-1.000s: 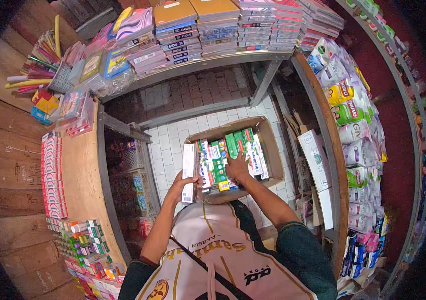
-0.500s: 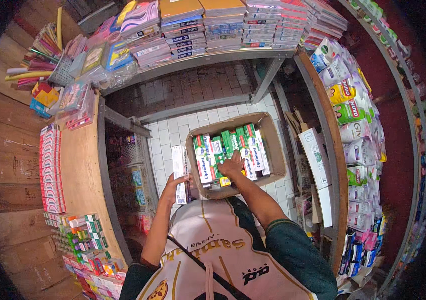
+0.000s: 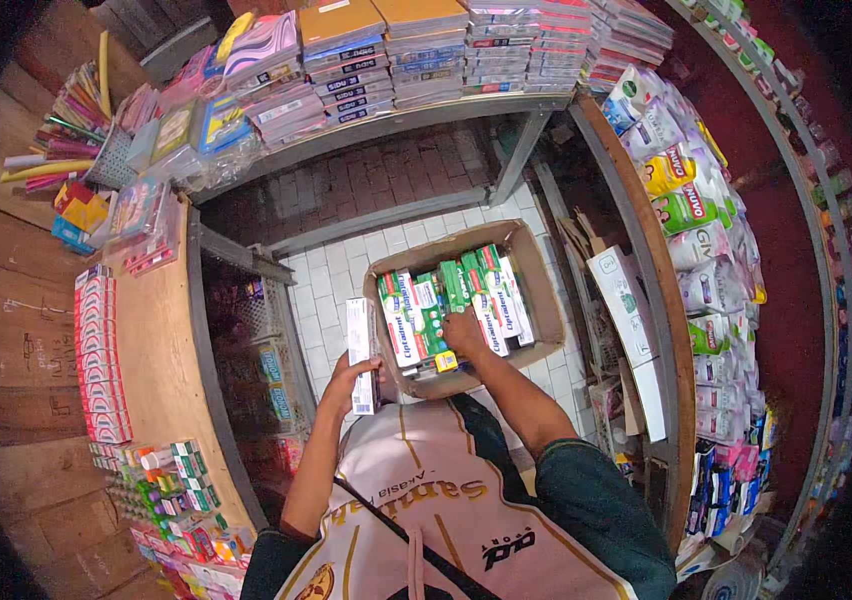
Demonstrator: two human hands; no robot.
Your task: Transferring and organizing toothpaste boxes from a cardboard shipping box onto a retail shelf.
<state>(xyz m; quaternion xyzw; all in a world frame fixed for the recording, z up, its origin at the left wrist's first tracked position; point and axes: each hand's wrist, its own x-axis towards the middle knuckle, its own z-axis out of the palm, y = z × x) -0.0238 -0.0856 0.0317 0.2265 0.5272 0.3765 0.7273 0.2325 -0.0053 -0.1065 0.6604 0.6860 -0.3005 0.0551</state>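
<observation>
My left hand [image 3: 349,378] is closed around a long, narrow white carton [image 3: 361,350], held beside the left wall of an open cardboard box [image 3: 538,262]. Inside the box stand several green, white and red toothpaste boxes [image 3: 404,322], packed in rows. My right hand [image 3: 466,334] reaches in among them, its fingers curled down at a green toothpaste box [image 3: 456,285] near the middle; the fingertips are partly hidden. A small yellow patch on a pack [image 3: 446,361] shows just below that hand.
Wooden shelving surrounds me. Notebook stacks [image 3: 351,75] line the far shelf, and red-white cartons [image 3: 101,355] stand on the left one. Plastic packs [image 3: 701,235] fill the right side, beside flattened white cardboard [image 3: 626,305]. The floor has white tiles [image 3: 331,265].
The view has shifted a little. My right hand's fingers, stretched over the green box before, are now curled in. The white carton stays in my left hand, slightly more upright.
</observation>
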